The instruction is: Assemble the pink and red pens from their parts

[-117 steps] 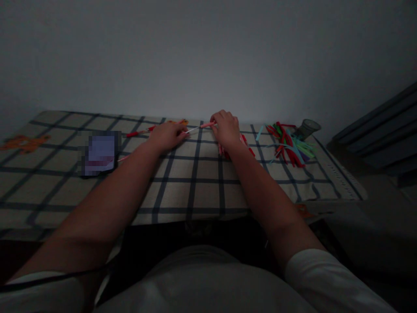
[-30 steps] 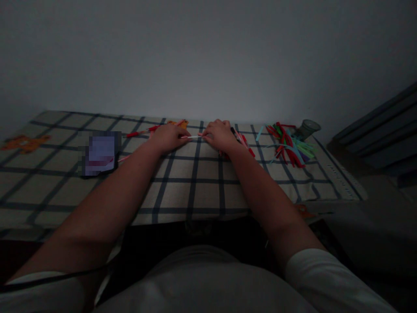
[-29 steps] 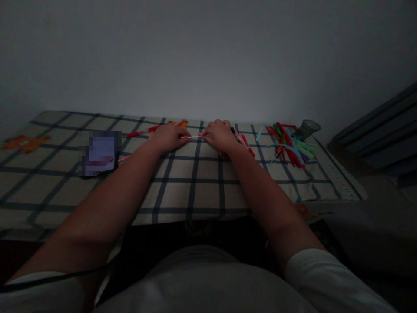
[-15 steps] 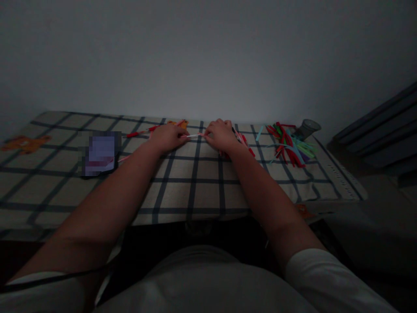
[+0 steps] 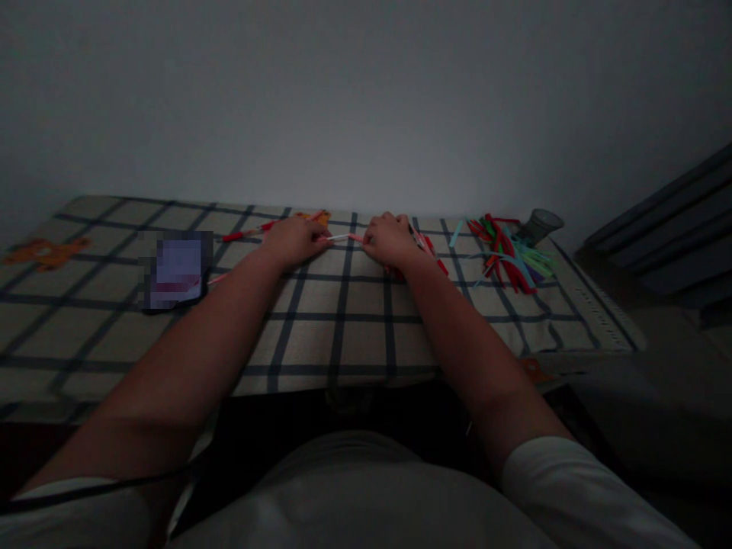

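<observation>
Between my hands stretches a thin pink and white strip, just above or on the checked cloth. My left hand pinches its left end between thumb and fingers. At the other end, my right hand is closed on the pink part. Red and pink pieces lie partly hidden behind and beside my right hand. A slim red item rests on the cloth left of my left hand. The dim light hides finer detail of the strip.
A checked cloth covers the table, which meets a plain wall. To the left lies a phone-like device with a blurred screen. A pile of red, green and blue strips and a grey cup are at right.
My right hand has shifted very slightly to the right along the strip. My left hand stays in nearly the same place, still pinching.
</observation>
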The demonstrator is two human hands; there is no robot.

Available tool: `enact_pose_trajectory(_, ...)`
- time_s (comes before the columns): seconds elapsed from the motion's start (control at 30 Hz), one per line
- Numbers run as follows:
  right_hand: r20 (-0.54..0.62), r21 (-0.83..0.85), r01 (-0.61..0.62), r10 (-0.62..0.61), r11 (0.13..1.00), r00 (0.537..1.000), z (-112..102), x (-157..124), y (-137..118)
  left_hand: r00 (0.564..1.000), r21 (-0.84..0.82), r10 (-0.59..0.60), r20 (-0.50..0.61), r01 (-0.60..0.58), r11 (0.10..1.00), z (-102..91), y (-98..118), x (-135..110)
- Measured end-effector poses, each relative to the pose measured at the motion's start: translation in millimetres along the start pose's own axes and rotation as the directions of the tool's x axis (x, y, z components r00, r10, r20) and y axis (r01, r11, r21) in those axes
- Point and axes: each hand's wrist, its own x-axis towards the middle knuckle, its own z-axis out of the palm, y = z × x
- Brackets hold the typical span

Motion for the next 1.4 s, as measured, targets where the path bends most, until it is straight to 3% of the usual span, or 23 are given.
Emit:
enact_pose_trajectory(1.1,0.050,-0.020,-0.033,0.034,0.999,0.998,-3.0,-1.7,1.7,0.997,0.011,0.064,0.044,-0.065,0.998,-7.3,5.6,-5.0)
enact_pose_trajectory(1.4,0.055,-0.045,-0.037,0.040,0.998,0.998,-4.2,-1.9,0.7,0.995,-0.007,0.094,0.033,-0.094,0.996,-1.5,-0.4,-2.7)
